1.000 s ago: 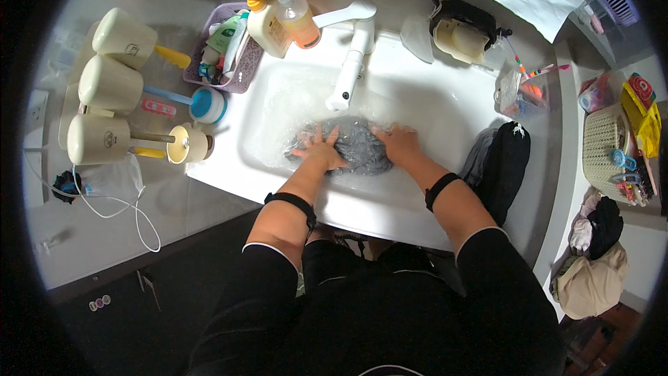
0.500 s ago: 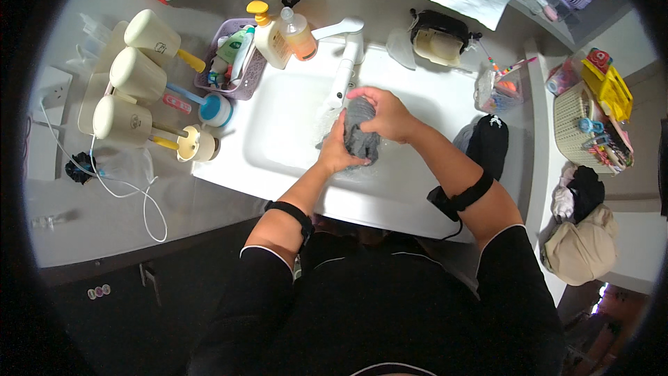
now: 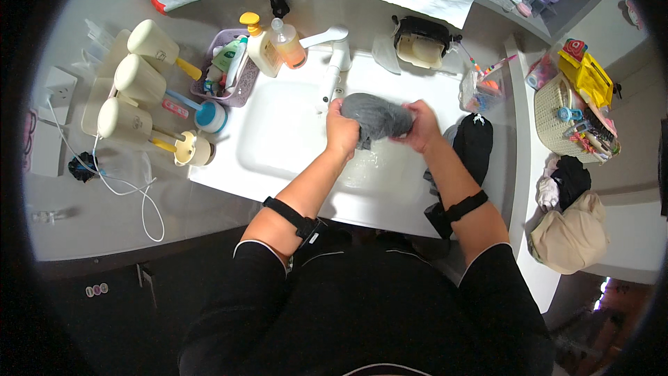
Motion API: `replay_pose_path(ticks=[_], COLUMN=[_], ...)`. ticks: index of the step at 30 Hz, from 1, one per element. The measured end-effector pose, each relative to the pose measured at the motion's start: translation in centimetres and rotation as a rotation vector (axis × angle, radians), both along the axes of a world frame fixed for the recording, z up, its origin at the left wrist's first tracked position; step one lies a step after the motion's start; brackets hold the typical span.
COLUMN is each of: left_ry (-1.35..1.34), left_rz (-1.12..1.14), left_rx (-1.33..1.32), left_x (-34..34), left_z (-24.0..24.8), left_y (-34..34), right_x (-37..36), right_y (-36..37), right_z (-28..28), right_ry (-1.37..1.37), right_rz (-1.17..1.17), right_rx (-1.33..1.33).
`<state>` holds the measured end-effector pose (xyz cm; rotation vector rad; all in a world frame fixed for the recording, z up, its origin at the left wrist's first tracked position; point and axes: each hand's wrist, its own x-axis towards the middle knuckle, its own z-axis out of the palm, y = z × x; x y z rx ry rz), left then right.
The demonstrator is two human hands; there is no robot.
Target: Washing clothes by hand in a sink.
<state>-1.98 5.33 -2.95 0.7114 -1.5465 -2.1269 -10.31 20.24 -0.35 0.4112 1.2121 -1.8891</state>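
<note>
Grey cloth (image 3: 377, 117), bunched and wet-looking, held up over the basin of the white sink (image 3: 268, 143), nearer the back edge than the front. Left hand (image 3: 341, 129) curled round the cloth's left end, fingers mostly closed on it. Right hand (image 3: 422, 129) has the other end, fingers bent against it; fingertips blurred, exact grip hard to read. Cloth spans the gap between the hands.

White faucet (image 3: 335, 63) stands at the middle of the sink's back edge, spout end just beside the left hand. Small patch of bubbles (image 3: 369, 163) on the basin below the cloth.

Sink's back left corner: pump bottle (image 3: 263, 52) with yellow top and, just beside it, a clear bottle (image 3: 289, 47) of orange liquid. Purple basket (image 3: 243, 89) of tubes lies outside the left edge, near that corner. White-and-blue round brush (image 3: 211, 117) farther forward along the same edge.

Sink's right edge: black cloth (image 3: 474, 143) lying along it, beyond the right forearm. Clear holder (image 3: 479, 96) near the back right corner. Farther right, on a white ledge (image 3: 522, 223): cream woven basket (image 3: 552, 115) and, nearer the person, beige cloth (image 3: 572, 235).
</note>
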Motion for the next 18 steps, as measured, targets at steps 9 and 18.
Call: replay_pose_path(ticks=[9,18], left_ry=[0.322,0.203], left_rz=[-0.345,-0.382], left_rx=[-0.43,-1.049], left_x=[0.5,2.9], left_z=[3.6,3.9], left_y=[0.0,-2.2], right_x=[3.0,0.3], right_y=[-4.6,-4.2], right_z=[-2.2,-5.8], right_ry=[-0.217,-0.119], right_rz=[0.162,0.114], right_rx=[-0.564,-0.53])
